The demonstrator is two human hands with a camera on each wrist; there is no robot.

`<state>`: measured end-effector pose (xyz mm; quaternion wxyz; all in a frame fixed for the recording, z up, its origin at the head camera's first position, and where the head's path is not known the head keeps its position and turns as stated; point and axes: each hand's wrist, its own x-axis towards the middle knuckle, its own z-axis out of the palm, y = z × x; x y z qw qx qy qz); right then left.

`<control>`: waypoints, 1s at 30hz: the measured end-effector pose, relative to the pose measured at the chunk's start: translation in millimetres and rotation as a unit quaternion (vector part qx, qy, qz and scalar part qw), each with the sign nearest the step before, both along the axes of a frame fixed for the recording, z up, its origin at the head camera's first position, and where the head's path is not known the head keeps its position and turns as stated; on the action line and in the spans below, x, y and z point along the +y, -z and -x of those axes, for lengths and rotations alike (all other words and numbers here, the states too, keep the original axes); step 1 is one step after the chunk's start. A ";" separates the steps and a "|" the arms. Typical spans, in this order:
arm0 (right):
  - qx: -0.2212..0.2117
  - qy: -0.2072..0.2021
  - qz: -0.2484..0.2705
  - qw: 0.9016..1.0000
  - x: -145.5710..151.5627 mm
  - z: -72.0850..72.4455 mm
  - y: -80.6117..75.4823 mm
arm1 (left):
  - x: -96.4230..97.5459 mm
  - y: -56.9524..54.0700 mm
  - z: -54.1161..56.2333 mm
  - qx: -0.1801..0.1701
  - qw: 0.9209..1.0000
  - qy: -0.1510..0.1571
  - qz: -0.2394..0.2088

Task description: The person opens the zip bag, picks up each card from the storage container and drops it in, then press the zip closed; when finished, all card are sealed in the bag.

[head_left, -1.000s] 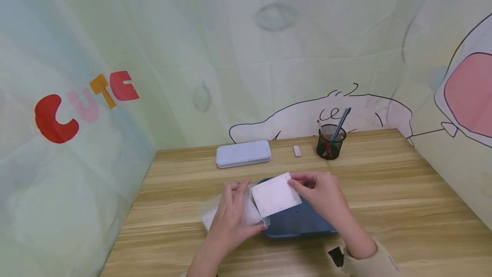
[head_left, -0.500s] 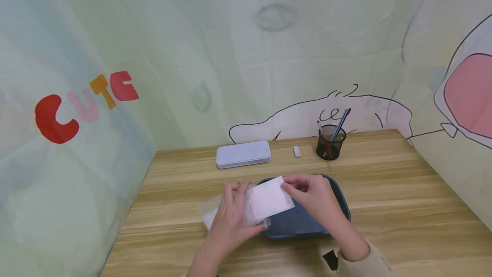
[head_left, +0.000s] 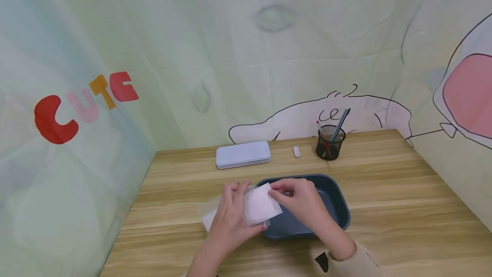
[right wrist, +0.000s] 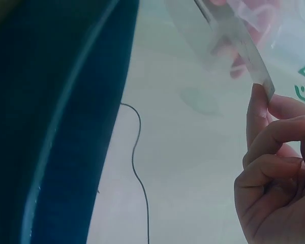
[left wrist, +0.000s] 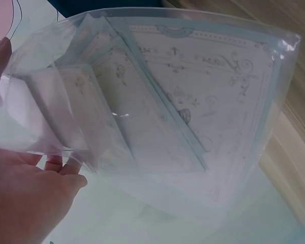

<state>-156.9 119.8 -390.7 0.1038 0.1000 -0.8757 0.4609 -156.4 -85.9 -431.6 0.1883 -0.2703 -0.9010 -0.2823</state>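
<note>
My left hand [head_left: 227, 225] grips a clear plastic bag [head_left: 209, 206] by its mouth, thumb below and fingers above. Several ornate-bordered paper cards [left wrist: 213, 117] lie fanned inside the bag, as the left wrist view shows. A white card [head_left: 262, 205] sits partly within the mouth. Its outer corner is pinched between thumb and forefinger of my right hand [head_left: 301, 202]; the right wrist view has that pinch at the card's tip, with the other fingers curled. Both hands are over the left part of a dark blue tray [head_left: 343, 202].
Behind the tray stand a pale blue pencil case [head_left: 243, 154], a small white eraser [head_left: 296, 152] and a black mesh pen holder [head_left: 328, 151] with pens. They line the back of the wooden table [head_left: 388, 191], near a printed cloth backdrop [head_left: 184, 54].
The right hand has moved left and slightly down, sliding the white card further into the bag's mouth. More of the tray now shows. The left hand has stayed in place.
</note>
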 end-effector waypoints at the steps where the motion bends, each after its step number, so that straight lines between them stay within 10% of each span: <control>1: 0.001 -0.001 -0.008 1.000 -2.1 0.1 1.5 | -0.1 0.5 0.1 0.002 1.000 0.002 0.000; 30: 0.011 -0.062 -0.095 0.994 -19.8 -4.5 15.1 | 2.8 4.2 2.3 0.033 0.999 0.022 0.026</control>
